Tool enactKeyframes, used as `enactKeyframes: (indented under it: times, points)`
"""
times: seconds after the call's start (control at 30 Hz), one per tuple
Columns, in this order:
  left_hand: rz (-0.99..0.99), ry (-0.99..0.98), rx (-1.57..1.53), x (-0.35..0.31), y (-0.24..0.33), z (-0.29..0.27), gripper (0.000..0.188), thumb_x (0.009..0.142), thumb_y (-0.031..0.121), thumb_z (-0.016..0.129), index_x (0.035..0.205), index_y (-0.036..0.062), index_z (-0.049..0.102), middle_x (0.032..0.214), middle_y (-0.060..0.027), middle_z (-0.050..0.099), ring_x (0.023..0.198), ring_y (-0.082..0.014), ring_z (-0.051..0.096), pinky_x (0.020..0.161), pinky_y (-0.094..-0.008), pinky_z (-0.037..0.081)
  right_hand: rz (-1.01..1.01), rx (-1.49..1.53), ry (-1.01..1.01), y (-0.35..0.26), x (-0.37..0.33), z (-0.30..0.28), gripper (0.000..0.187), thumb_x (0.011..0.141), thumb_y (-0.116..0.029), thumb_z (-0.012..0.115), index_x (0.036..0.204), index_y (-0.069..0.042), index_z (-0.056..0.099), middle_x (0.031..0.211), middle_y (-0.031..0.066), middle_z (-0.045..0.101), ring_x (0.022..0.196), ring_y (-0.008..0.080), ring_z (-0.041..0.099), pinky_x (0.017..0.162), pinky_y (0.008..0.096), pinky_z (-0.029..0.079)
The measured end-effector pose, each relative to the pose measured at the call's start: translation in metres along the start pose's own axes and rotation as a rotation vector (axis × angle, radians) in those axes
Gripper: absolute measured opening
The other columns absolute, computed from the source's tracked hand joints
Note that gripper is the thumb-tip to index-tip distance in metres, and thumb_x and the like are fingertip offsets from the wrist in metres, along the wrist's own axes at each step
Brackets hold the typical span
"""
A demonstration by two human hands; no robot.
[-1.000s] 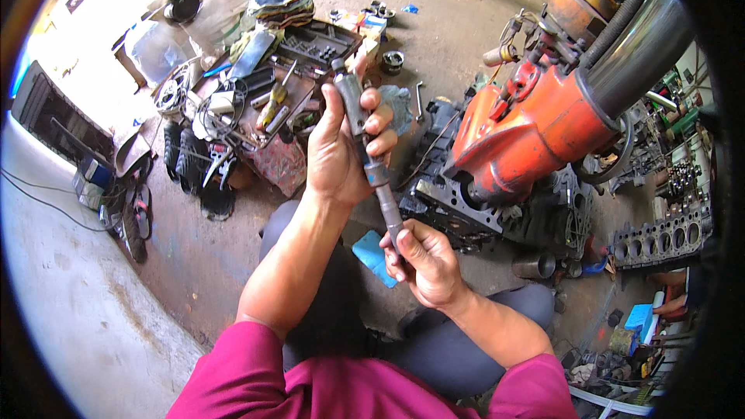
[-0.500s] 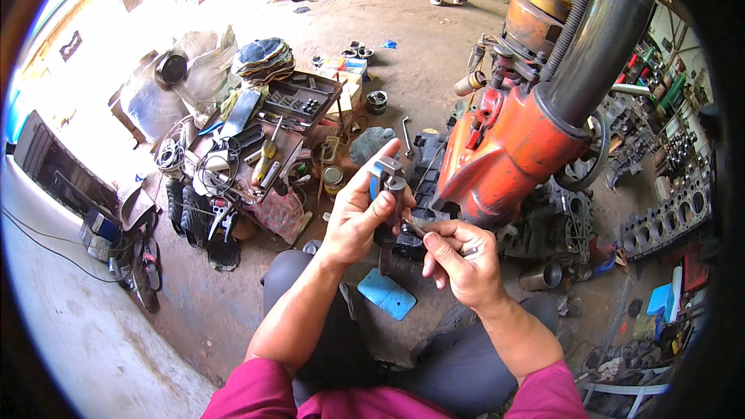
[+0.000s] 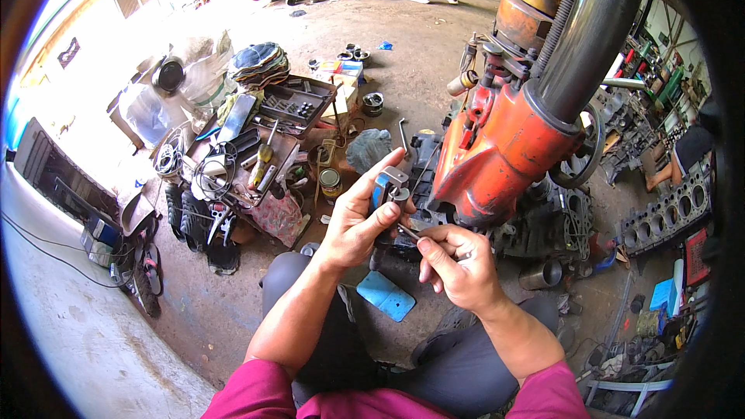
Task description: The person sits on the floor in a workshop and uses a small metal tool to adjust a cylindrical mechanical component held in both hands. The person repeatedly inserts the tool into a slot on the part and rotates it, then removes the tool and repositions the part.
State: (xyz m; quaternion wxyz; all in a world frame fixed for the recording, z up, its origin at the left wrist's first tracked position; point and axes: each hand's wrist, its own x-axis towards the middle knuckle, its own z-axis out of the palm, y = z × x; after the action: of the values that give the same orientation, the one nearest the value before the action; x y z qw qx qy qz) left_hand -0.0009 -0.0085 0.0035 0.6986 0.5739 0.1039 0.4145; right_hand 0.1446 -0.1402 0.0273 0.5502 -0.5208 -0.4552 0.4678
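My left hand [image 3: 351, 226] is closed round a dark metal tool head with a blue side piece [image 3: 380, 191], its index finger stretched out along it. The top of the tool head is a bare metal block with a round stud; its lower part is hidden by my fingers. My right hand [image 3: 464, 265] pinches a thin metal rod [image 3: 409, 232] between thumb and fingers. The rod's tip points at the side of the tool head, but I cannot tell whether it sits in it. Both hands are above my lap, just left of a large orange machine head [image 3: 497, 157].
A thick steel column [image 3: 601, 39] rises from the machine head. A tool-covered stand [image 3: 291, 147] is at left; an engine block [image 3: 671, 213] lies at right with a person's arm [image 3: 662, 177] beside it. A blue pad [image 3: 386, 296] lies on the floor. Two people are at the back.
The tool head has tilted slightly in my left hand, and the rod has shifted a little. At the back a person has stepped sideways; another person's arm and head now show at right.
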Motion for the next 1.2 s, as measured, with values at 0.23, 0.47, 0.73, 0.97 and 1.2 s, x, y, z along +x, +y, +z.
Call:
enactKeyframes:
  times: [0.23,0.47,0.73,0.97,1.2]
  points:
    - [0.009,-0.004,-0.025,-0.001,-0.001,-0.001,0.090,0.088,0.041,0.073,0.153,0.0018,0.025,0.093,-0.0084,0.064,0.075,-0.0140,0.063,0.057,-0.0211,0.047,-0.218,-0.270,0.033,0.001,0.001,0.005,0.011,0.095,-0.007,0.063,0.099,0.004,0.063,0.067,0.0056,0.064,0.058,0.0085,0.061,0.050,0.0242,0.047]
    - [-0.002,-0.010,0.016,-0.002,-0.001,0.000,0.090,0.087,0.040,0.073,0.153,0.0020,0.025,0.093,-0.0078,0.064,0.077,-0.0136,0.063,0.059,-0.0209,0.047,-0.003,-0.055,0.011,-0.002,-0.001,0.002,0.010,0.096,-0.006,0.062,0.098,0.004,0.063,0.065,0.0056,0.063,0.057,0.0084,0.060,0.051,0.0234,0.045]
    - [-0.010,-0.001,0.005,-0.003,-0.004,0.004,0.091,0.086,0.041,0.074,0.153,0.0026,0.025,0.094,-0.0077,0.065,0.077,-0.0129,0.062,0.060,-0.0210,0.047,-0.194,-0.229,0.037,0.002,-0.001,0.003,0.009,0.096,-0.005,0.062,0.098,0.004,0.063,0.065,0.0051,0.062,0.058,0.0086,0.060,0.052,0.0239,0.046]
    - [0.012,-0.023,-0.071,-0.003,-0.004,0.007,0.078,0.092,0.027,0.070,0.153,0.0052,0.028,0.097,-0.0021,0.066,0.081,-0.0063,0.060,0.066,-0.0195,0.047,-0.044,-0.016,0.003,0.001,0.000,-0.002,0.015,0.099,-0.014,0.060,0.101,0.001,0.064,0.066,0.0039,0.063,0.052,0.0058,0.054,0.047,0.0210,0.040]
    - [0.054,-0.022,-0.114,0.004,-0.013,0.003,0.076,0.095,0.035,0.065,0.154,0.0056,0.027,0.094,-0.0043,0.065,0.076,-0.0080,0.060,0.060,-0.0211,0.048,-0.065,-0.013,0.017,0.005,0.003,0.001,0.017,0.100,-0.017,0.059,0.102,-0.001,0.066,0.065,0.0018,0.062,0.050,0.0040,0.051,0.046,0.0202,0.039]
